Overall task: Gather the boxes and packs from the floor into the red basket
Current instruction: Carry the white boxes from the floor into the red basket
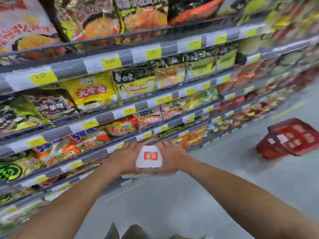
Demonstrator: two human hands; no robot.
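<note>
Step in hand, as judged: carrying one pack toward the basket. The white pack [149,158], with a red square label on its top face, is held up in front of the body, between both hands, in front of the lower shelf edges.

Grip: left hand [125,157] presses flat on the pack's left side, right hand [170,157] on its right side; both are closed on it, a two-handed clamp rather than a pinch. Something more may be stacked beneath the pack; too blurred to tell.

Red basket [288,138] sits on the grey floor [215,195], ahead and to the right, well apart from the hands. It looks tilted, opening toward the camera. Contents unreadable; pale patches only.

Next move calls for: turn right, cross the open floor, lower the pack through the basket's mouth, then open both hands.

Surroundings: shelving [120,118] full of noodle packets runs along the left, yellow price tags on the rails. No other boxes visible on the floor in this view.

Obstruction: none between hands and basket. Risk: the tilted basket may tip or spill on loading.
</note>
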